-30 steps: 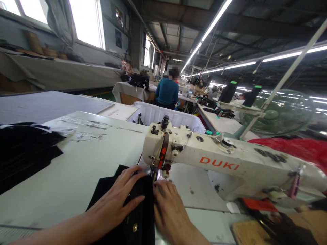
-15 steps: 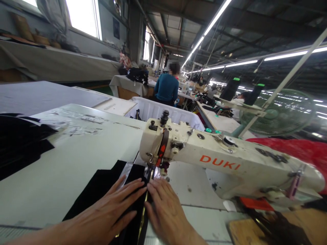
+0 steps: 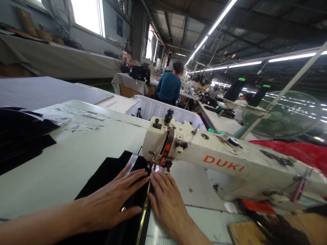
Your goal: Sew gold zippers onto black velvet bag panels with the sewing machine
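Note:
Black fabric lies on the pale table of a sewing machine marked DUKI. A zipper with gold teeth runs along the fabric up to the needle area. My left hand rests flat on the fabric, left of the zipper, fingers stretched toward the presser foot. On the zipper's right side my right hand presses down on its edge, fingers extended and fingertips close to the foot. A clear strip shows on the fabric beyond my left fingers. The needle's tip is too small to make out.
More black fabric pieces are piled at the left. Behind the machine stands a white bin. A person in a blue top sits further back. Thread cones and a fan are at the right, above red material.
The fabric and zipper have moved forward under the machine head, with both hands still flat on them. The whole view has shifted slightly.

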Available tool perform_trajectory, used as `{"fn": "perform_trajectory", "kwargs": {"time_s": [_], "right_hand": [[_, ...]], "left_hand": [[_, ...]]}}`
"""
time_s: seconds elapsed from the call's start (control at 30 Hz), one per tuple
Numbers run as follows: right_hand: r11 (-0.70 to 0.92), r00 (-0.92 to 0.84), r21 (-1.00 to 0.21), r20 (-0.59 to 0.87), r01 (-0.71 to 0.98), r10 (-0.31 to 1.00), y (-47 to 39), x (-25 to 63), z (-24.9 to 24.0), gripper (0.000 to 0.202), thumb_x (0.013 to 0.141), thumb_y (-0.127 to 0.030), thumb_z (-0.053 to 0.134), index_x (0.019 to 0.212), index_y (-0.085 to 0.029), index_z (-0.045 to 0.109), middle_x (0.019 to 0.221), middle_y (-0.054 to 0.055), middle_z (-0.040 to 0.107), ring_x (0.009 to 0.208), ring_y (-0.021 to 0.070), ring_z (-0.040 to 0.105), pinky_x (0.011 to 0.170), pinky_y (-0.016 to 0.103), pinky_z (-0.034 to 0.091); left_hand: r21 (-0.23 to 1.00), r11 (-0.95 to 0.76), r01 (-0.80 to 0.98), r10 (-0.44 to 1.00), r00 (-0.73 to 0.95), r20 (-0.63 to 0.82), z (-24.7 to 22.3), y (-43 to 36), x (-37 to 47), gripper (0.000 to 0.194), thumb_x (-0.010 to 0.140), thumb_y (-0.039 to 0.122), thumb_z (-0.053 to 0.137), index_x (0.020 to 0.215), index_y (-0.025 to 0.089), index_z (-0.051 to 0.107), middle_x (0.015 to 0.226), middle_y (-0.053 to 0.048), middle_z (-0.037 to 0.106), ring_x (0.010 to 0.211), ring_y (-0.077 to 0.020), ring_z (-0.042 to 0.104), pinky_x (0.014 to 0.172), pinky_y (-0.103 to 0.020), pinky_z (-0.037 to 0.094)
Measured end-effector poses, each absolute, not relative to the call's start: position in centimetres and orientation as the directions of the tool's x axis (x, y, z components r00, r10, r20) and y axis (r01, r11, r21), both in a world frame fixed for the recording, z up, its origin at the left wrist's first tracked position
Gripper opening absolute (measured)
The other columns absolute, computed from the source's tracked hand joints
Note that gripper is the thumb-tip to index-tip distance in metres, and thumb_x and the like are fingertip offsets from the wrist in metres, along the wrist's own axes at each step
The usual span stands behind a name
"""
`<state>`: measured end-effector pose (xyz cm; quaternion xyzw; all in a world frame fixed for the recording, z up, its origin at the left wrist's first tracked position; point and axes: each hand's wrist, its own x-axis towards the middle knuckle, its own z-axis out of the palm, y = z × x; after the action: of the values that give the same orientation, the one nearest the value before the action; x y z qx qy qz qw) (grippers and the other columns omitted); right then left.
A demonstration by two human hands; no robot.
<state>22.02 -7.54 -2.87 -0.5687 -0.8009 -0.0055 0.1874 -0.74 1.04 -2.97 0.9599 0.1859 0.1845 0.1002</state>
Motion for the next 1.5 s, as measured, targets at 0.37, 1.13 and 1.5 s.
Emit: {"fn": "perform_trajectory", "kwargs": {"time_s": [0.37,1.13,1.5], "right_hand": [[0.332,-0.28,-0.237,0.23,0.913,0.932,-7.1,22.2,-1.8,0.048,0.103,-0.029,0.052,0.148,-0.01,0.049,0.152,0.014,0.051,0.141,0.0312,0.044,0.121,0.054,0.033],[0.383,-0.336,-0.138,0.273,0.914,0.901,-7.5,22.2,-2.1,0.047,0.108,-0.039,0.044,0.148,-0.015,0.051,0.15,0.011,0.055,0.141,0.0275,0.046,0.12,0.048,0.032],[0.376,-0.343,-0.111,0.234,0.92,0.91,-7.5,22.1,-1.9,0.051,0.109,-0.04,0.04,0.15,-0.011,0.047,0.153,0.011,0.052,0.143,0.0275,0.043,0.122,0.046,0.029]], "left_hand": [[0.181,-0.938,0.296,0.333,0.912,0.237,-2.3,2.0,0.0,0.067,0.103,0.049,0.051,0.158,0.013,0.035,0.16,-0.019,0.039,0.152,-0.0312,0.031,0.127,-0.057,0.006],[0.101,-0.934,0.341,0.353,0.926,0.135,-1.9,-1.5,-0.8,0.076,0.105,0.06,0.039,0.163,0.015,0.021,0.167,-0.013,0.022,0.157,-0.0279,0.013,0.127,-0.051,-0.002],[0.088,-0.927,0.363,0.372,0.921,0.118,-1.8,-2.6,-1.1,0.08,0.103,0.065,0.038,0.162,0.013,0.022,0.168,-0.015,0.018,0.157,-0.028,0.011,0.127,-0.05,-0.005]]}}
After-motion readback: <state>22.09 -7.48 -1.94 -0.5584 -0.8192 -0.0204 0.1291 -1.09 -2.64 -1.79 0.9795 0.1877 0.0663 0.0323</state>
